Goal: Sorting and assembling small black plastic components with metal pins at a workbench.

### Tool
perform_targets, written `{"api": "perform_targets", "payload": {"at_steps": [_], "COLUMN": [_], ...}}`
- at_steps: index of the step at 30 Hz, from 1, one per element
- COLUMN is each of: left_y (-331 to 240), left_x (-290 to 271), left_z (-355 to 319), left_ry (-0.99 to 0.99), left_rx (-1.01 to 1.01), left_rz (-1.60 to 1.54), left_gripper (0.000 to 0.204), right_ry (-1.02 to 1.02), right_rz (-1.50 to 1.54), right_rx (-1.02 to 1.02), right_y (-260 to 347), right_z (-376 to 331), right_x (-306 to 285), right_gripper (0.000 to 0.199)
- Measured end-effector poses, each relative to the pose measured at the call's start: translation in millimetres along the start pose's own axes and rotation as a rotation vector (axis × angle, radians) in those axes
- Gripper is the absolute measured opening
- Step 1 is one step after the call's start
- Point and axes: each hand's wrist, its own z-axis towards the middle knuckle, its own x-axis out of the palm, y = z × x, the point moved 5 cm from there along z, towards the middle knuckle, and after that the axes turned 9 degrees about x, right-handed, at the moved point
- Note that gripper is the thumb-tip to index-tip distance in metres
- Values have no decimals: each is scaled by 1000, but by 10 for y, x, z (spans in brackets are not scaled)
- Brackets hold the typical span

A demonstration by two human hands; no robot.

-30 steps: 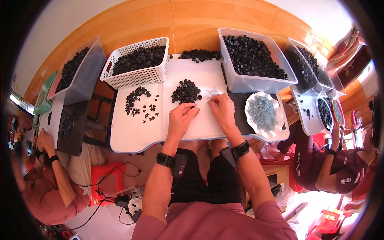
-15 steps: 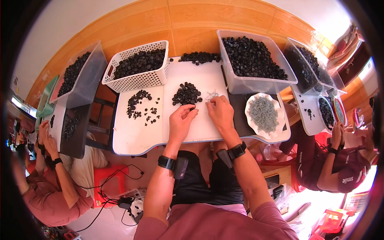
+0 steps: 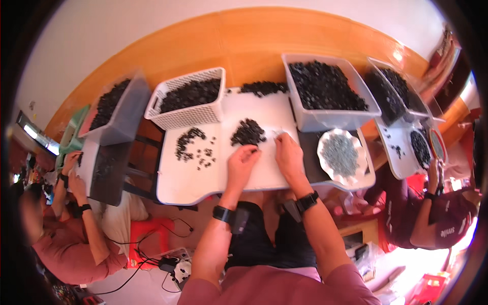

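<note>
A mound of small round black plastic parts lies mid-table. Just below it, my left hand is pinched, with a dark part that looks like one of these at its fingertips. My right hand has its fingers closed together beside a few small grey screws, which it partly covers. Whatever is between the right fingers is hidden. Both hands are over the white tabletop and apart from each other.
Left of the mound lie scattered black pieces. Behind stand a white perforated basket and a clear bin, both full of black parts. A scalloped white plate holds grey screws. Co-workers sit at left and right.
The whole view has shifted, so the table appears lower and slightly to the right, with some blur. My hands stay near the mound and screws, with little visible change in their grip.
</note>
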Motion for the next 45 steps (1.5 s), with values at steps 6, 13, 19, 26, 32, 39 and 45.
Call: {"api": "perform_targets", "payload": {"at_steps": [6, 13, 19, 26, 32, 39, 45], "left_y": [-41, -938, -1357, -1582, -889, -527, -431], "left_x": [42, -283, -1192, -279, -279, -515, -394], "left_z": [-35, 530, 1442, 828, 161, -146, 6], "left_ry": [39, -15, -242, 104, 18, -36, 102], "left_rx": [35, 151, 533, 337, 167, 106, 110], "left_rz": [-5, 270, 795, 520, 582, 768, 928], "left_gripper": [22, 24, 62, 20, 21, 25, 31], "right_ry": [-32, 17, -7, -42, -101, -22, 5], "right_rz": [134, 197, 264, 274, 299, 298, 292], "right_rx": [-7, 120, 41, 83, 161, 240, 260], "right_y": [-46, -176, 18, -172, -222, -184, -174], "right_z": [-51, -39, -35, -46, 27, 33, 7], "right_x": [-151, -168, -102, -124, -102, -148, -130], "right_gripper": [5, 9, 6, 7, 7, 8, 9]}}
